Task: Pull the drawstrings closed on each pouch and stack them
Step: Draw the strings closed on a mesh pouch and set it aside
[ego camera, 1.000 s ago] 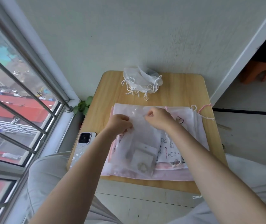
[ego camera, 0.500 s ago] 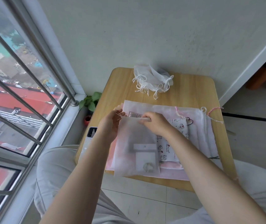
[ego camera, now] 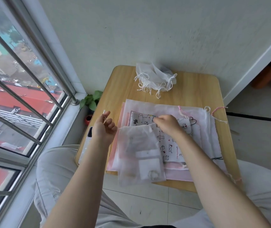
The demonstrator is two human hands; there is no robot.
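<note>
Cinching step: left hand pinches the drawstring, drawn out leftward; right hand pinches the sheer pouch mouth, over the counter front edge; next, pull farther apart

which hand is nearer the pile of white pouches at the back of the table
Right. The right hand lies on the flat pouches, just below the pile of white pouches; the left hand is off to the side.
</note>
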